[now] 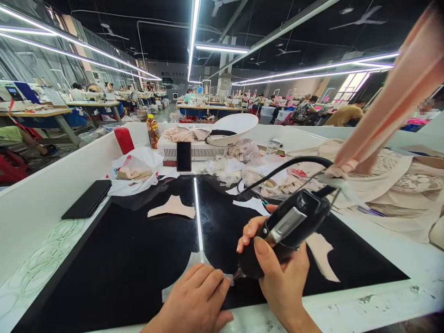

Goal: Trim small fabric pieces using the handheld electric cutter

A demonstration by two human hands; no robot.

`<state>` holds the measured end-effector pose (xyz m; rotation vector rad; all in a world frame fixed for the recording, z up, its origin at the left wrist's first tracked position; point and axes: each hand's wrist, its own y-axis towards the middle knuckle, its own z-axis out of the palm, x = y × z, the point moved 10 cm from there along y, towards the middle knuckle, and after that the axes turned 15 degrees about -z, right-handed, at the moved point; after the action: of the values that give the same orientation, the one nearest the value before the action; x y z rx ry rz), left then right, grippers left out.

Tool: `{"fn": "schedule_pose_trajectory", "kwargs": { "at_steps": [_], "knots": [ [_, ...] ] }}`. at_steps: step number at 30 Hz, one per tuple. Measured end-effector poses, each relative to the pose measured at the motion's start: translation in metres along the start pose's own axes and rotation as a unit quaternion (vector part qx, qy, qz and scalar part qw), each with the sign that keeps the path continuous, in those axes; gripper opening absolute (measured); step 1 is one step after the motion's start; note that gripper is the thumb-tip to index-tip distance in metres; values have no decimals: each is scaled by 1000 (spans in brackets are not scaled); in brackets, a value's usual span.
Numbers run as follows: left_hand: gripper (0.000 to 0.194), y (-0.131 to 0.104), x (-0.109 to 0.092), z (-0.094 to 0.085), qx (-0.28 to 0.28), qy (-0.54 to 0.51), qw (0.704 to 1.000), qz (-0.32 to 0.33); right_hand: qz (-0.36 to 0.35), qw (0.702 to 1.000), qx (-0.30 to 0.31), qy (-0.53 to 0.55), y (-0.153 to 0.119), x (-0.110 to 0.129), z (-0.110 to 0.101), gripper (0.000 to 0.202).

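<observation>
Black handheld power tool (291, 226) sits near the front edge of the desk (364, 300), right of the middle, and the right hand (280, 273) has it clenched, fingers (248, 233) wrapped round the bulbous black body with the thumb lying along the top. Its tip points down and left, onto a pale translucent piece of fabric (194, 273) lying on the black mat (121, 259) by the front edge. The left hand (196, 300) presses flat on that fabric, fingers stretched out and gripping nothing, just beside the tool's tip. A black cable (287, 166) loops up from the back of the tool and away over the desk.

Behind the hands, a beige cut piece (172, 207) lies on the mat toward the middle, and another beige piece (322, 256) lies right of the tool. A black phone (87, 200) lies flat at the left edge of the mat; a second phone (183, 156) stands upright against a white box (194, 149) at the far side. Just left of it a white plastic bag (137, 169), then a red container (124, 139) and a bottle (152, 131) by the far left wall. Heaps of beige and lace fabric (391, 185) cover the right side. A pink strip (391, 101) hangs down at the upper right.
</observation>
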<state>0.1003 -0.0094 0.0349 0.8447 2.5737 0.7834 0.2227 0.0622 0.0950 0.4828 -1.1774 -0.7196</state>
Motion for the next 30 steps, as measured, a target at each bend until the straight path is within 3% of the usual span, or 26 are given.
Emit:
{"fn": "schedule_pose_trajectory", "kwargs": {
  "at_steps": [24, 30],
  "knots": [
    [43, -2, 3, 3, 39, 3, 999, -12, 12, 1000, 20, -13, -8, 0, 3, 39],
    [36, -4, 14, -19, 61, 18, 998, -17, 0, 999, 17, -28, -4, 2, 0, 40]
  ]
}}
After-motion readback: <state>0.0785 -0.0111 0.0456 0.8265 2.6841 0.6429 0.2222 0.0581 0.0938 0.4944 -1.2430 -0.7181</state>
